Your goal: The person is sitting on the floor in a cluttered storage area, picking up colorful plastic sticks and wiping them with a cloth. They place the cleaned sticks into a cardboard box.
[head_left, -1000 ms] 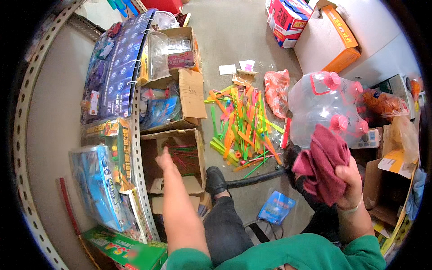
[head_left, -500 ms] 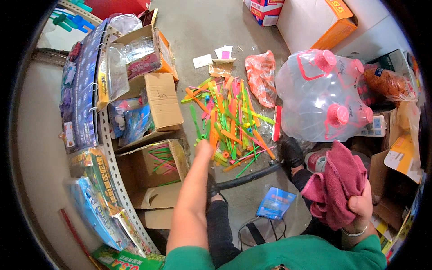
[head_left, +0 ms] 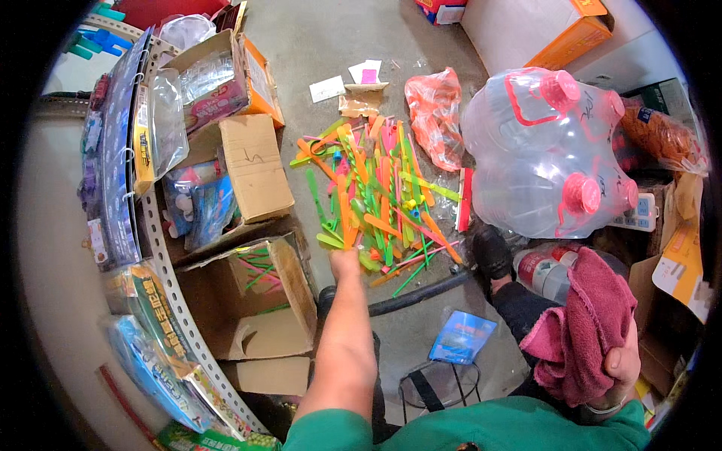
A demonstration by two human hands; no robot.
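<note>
A maroon cloth hangs bunched in my right hand, whose thumb presses on its near side. My left hand is at the near edge of a pile of bright plastic sticks and propeller-like blades on the floor, in orange, green, yellow and pink. Its fingers are hidden, so whether it grips any piece does not show. An open cardboard box to the left of that forearm contains several pink and green sticks.
Shrink-wrapped large clear bottles with pink caps stand right of the pile, beyond my shoe. An orange plastic bag lies beside them. A black hose crosses the floor near a blue packet. Shelving with boxes lines the left.
My left hand has shifted slightly right and down along the pile's near edge. My right hand, still holding the cloth, has moved a little right and down. The view has shifted slightly.
</note>
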